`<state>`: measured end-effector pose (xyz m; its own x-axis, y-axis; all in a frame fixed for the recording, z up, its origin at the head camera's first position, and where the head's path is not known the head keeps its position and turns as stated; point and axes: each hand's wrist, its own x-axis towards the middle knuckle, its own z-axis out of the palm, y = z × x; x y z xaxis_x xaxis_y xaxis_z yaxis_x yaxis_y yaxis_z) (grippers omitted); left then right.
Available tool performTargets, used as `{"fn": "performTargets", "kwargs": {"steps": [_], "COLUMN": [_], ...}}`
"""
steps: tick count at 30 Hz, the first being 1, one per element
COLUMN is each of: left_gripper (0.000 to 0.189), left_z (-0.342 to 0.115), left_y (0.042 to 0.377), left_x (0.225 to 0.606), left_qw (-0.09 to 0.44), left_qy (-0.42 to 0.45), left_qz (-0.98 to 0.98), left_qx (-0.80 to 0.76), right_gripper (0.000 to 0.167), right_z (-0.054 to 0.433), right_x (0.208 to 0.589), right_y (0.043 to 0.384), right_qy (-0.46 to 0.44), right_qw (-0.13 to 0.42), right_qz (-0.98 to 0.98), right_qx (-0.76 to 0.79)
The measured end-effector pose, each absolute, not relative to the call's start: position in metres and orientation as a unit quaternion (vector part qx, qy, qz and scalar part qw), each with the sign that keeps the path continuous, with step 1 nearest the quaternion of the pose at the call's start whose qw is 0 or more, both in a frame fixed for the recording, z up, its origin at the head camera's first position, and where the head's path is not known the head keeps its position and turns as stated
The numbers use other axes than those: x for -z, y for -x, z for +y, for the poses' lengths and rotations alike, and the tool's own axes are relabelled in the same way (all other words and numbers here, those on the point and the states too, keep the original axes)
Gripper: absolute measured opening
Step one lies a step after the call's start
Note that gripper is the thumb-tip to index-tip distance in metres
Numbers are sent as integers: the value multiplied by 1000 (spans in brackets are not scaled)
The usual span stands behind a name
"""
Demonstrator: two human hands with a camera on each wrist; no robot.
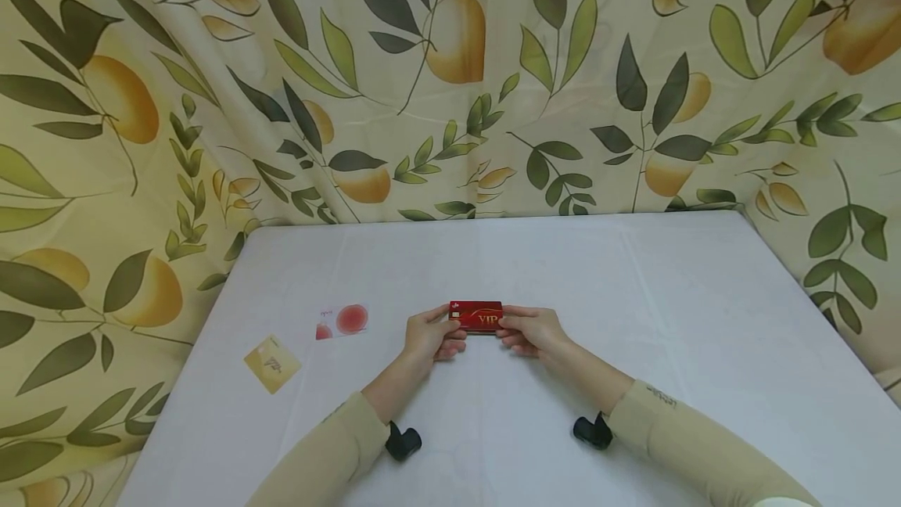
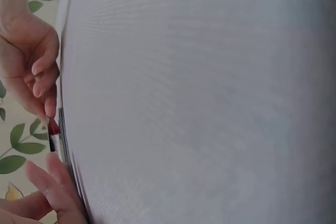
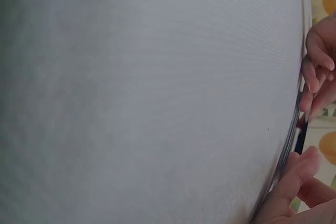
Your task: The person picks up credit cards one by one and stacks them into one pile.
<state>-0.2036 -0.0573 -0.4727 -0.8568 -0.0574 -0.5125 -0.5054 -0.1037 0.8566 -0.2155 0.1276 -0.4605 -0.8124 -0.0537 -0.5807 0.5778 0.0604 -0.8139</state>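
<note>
Head view: the person's left hand [image 1: 425, 336] and right hand [image 1: 536, 332] pinch opposite ends of a glossy red rectangular card marked VIP [image 1: 473, 314], held between them above the white cloth-covered table [image 1: 486, 429]. A darker edge shows beneath it; whether further cards lie stacked there is hard to tell. Beyond the left hand's outer side lie a pale card with a red disc [image 1: 342, 321] and, nearer the body, a gold square-looking card [image 1: 272, 364]. Uneven thumb pressure could make the smooth red card slip or flex.

Two cards [image 1: 271, 366] [image 1: 342, 321] lie on the table [image 1: 619, 288], left of the held card [image 1: 470, 318].
</note>
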Motion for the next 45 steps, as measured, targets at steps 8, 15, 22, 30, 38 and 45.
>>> {"fn": "performTargets", "kwargs": {"steps": [8,15,22,30,38,45], "left_gripper": [48,47,46,44,44,44], "left_z": [-57,-58,-59,-59,-59,-59], "left_y": [204,205,206,205,204,204], "left_x": [475,479,481,479,480,479], "left_qw": [154,142,136,118,112,113], "left_qy": [208,199,198,195,196,198], "left_qz": [664,681,698,710,721,722], "left_qx": [-701,-690,-674,-666,-656,-654], "right_gripper": [42,42,42,41,41,41], "right_z": [127,126,126,125,126,126], "right_x": [464,466,468,468,470,472], "right_y": [216,215,216,216,216,216], "right_qy": [-188,-171,-167,-169,-153,-149], "right_qw": [236,228,227,225,216,210], "right_qz": [697,716,716,719,737,741], "right_qx": [651,638,638,635,622,620]}}
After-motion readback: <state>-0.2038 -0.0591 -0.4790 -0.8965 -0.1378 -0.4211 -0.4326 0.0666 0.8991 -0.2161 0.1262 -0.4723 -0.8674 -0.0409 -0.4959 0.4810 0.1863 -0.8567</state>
